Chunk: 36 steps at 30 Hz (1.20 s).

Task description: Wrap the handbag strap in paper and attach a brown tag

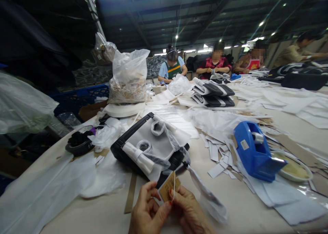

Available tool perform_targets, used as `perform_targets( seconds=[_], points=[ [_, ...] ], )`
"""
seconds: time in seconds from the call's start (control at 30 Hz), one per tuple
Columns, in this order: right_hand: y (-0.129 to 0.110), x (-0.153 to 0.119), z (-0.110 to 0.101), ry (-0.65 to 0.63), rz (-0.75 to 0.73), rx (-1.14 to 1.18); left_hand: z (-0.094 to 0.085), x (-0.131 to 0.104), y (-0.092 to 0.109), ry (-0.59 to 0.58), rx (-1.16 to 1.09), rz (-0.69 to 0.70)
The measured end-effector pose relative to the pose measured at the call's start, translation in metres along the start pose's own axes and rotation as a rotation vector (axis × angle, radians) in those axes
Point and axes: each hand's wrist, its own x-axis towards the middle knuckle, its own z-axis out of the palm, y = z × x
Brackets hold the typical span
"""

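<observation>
Close to the table's front edge, my left hand (148, 210) and my right hand (191, 206) meet around a small brown card tag (169, 186) with a white string (174, 183). My left fingers grip the tag's left side, and my right thumb and finger pinch the tag and string on the right. Just beyond lies a black bag (128, 138), its front covered with white wrapping paper (143, 133). Its straps, wrapped in clear plastic (174, 141), curl over the paper. One plastic-wrapped strap end (207, 193) trails past my right hand.
A blue tape dispenser (256, 152) stands at the right beside scattered white slips (220, 155). A black dish (79, 141) is at the left. Stacked dark and white pieces (212, 94) and a bulging plastic bag (129, 77) lie further back. Several people (174, 66) work across the table.
</observation>
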Motion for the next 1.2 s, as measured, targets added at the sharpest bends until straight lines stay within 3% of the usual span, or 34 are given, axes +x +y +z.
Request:
perform_targets(
  seconds=[0.07, 0.17, 0.27, 0.37, 0.47, 0.6, 0.7, 0.77, 0.87, 1.1, 1.2],
  points=[
    [0.0, -0.001, -0.001, 0.012, 0.005, 0.018, 0.001, 0.013, 0.01, -0.034, 0.104, 0.057],
    [-0.006, -0.004, -0.005, 0.151, 0.005, 0.017, -0.002, 0.027, 0.015, -0.048, 0.307, 0.297],
    [-0.017, -0.003, -0.005, 0.299, -0.124, -0.087, -0.012, 0.032, 0.006, 0.01, 0.476, 0.539],
    [-0.025, 0.004, 0.0, 0.328, -0.225, -0.149, -0.021, 0.031, -0.006, 0.082, 0.566, 0.6],
    [-0.027, 0.015, 0.006, 0.349, -0.213, -0.102, -0.025, 0.026, -0.011, 0.179, 0.57, 0.467],
    [-0.028, 0.022, 0.007, 0.372, -0.256, -0.114, -0.028, 0.016, -0.01, 0.229, 0.447, 0.129],
    [-0.031, 0.022, 0.008, 0.377, -0.298, -0.118, -0.04, 0.015, -0.01, 0.271, 0.383, -0.137],
    [-0.034, 0.022, 0.01, 0.383, -0.305, -0.098, -0.051, 0.019, -0.012, 0.328, 0.386, -0.245],
    [-0.036, 0.023, 0.011, 0.396, -0.319, -0.057, -0.063, 0.02, -0.016, 0.347, 0.402, -0.288],
    [-0.033, 0.026, 0.004, 0.425, -0.303, 0.014, -0.064, 0.01, 0.0, 0.391, 0.369, -0.3],
    [-0.032, 0.027, 0.002, 0.434, -0.295, 0.031, -0.067, 0.008, -0.007, 0.356, 0.322, -0.326]
  ],
)
